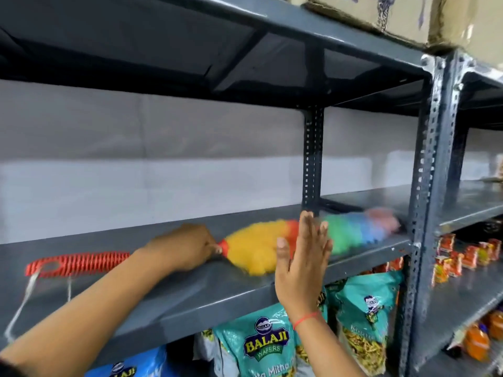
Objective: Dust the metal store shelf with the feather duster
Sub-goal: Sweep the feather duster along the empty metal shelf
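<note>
Head view, landmark: the rear slotted upright [313,159] of the metal shelf [168,292].
Feather duster [304,240]: lies flat on the shelf board, head at the foot of the upright, motion-blurred; yellow end toward the person, then red, green, blue, pink tip past the upright toward the front corner post [427,172].
Long axis: runs along the shelf, left to right; the red ribbed handle [79,263] trails far left of the upright.
Left hand [187,247]: fingers curled shut around the duster neck where the yellow fluff starts, left of the upright.
Right hand [302,265]: flat, fingers extended and together, palm facing left, raised in front of the shelf edge below the upright; holds nothing, and whether it touches the fluff cannot be told.
Nearer hand: left, already gripping.
Snack bags [261,346]: shelf below.
Judgement: sweep under way; undusted board likely lies left of the upright.
</note>
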Available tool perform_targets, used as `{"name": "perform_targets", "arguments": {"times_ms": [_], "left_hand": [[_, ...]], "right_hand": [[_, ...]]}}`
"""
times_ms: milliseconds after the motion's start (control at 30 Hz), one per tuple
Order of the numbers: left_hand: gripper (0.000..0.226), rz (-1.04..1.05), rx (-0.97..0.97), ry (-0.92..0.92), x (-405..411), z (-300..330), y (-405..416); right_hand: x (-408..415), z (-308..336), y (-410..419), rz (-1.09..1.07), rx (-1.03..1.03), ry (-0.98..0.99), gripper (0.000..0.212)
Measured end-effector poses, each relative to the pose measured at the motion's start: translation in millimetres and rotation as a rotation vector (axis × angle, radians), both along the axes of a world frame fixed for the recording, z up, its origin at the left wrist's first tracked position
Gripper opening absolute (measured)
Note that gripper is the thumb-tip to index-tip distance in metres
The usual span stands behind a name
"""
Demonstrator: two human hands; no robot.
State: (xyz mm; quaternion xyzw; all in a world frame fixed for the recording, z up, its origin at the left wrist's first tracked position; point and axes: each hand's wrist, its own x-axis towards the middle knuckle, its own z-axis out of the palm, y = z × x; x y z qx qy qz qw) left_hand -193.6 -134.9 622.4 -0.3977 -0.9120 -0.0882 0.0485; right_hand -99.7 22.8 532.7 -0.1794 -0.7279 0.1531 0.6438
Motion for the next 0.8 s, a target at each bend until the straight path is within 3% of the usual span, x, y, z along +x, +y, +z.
{"name": "perform_targets", "arguments": {"times_ms": [100, 167, 300, 367, 500, 600, 667, 800], "left_hand": [[0.03, 0.184, 0.073, 0.156, -6, 6, -3], [0.027, 0.2, 0.133, 0.222, -5, 6, -7], [0.028, 0.03, 0.032, 0.123, 7, -1, -36], [0.029, 0.053, -0.039, 0.102, 6, -2, -53], [0.031, 0.287, 0.049, 0.232, -3, 0, -82], [0.024, 0.129, 0.168, 0.217, 5, -14, -113], [0.023, 0.053, 0.135, 0.162, 14, -25, -141], [0.029, 0.268, 0.045, 0.273, 1, -30, -190]], "right_hand": [[2, 2, -2, -0.017, -0.005, -0.027, 0.072], [3, 2, -3, -0.017, -0.009, -0.032, 0.071], [1, -1, 0, -0.002, 0.001, -0.022, 0.068], [2, 0, -1, 0.008, -0.003, -0.025, 0.067], [3, 1, -3, 0.006, -0.019, -0.048, 0.067], [3, 0, -2, -0.001, -0.018, -0.03, 0.063], [2, 0, -2, -0.002, -0.011, -0.016, 0.068], [2, 0, -4, 0.037, -0.015, 0.02, 0.067]]}}
